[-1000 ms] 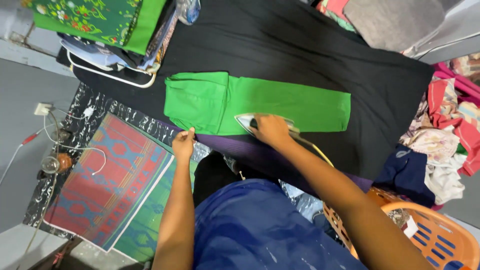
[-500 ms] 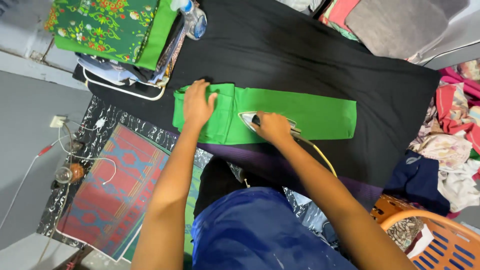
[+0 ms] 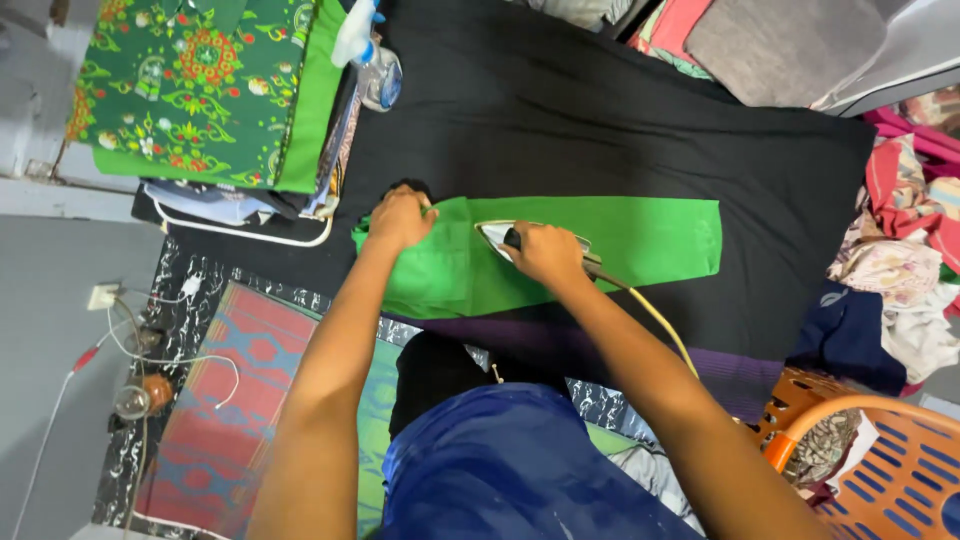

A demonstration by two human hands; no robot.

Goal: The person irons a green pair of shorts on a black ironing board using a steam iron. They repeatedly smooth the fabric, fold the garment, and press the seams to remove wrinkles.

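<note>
Seen from above: a bright green garment point(image 3: 600, 240) spread flat on a black cloth point(image 3: 560, 110), pressed by an iron point(image 3: 500, 236). Right hand point(image 3: 545, 255) wrapped around the iron's handle, fingers closed tight on it, the pointed soleplate showing just ahead of the knuckles and aimed toward the left hand point(image 3: 400, 218). Left hand flat on the garment's near end, fingers together and curled slightly over the fabric edge, pinning it down. Between the two hands, a short stretch of green, faintly rumpled beneath the left palm. Beyond the right wrist, the long remainder of the garment lying smooth and even to its far end, by appearance already pressed; the folded part under and below the left fingers seemingly the portion left. A yellow cord point(image 3: 655, 325) trailing back from the iron along the right forearm. Past the left fingertips, open black cloth, then a stack of folded patterned green fabric point(image 3: 190, 90) and a spray bottle point(image 3: 370, 60) near the cloth's edge. Beyond the garment's far side, plenty of bare black surface for sliding. To the right of the iron hand, well apart, a heap of mixed clothes point(image 3: 900, 260) and an orange plastic basket point(image 3: 890, 470). Below the left forearm, a red patterned mat point(image 3: 240, 400) on the floor.
</note>
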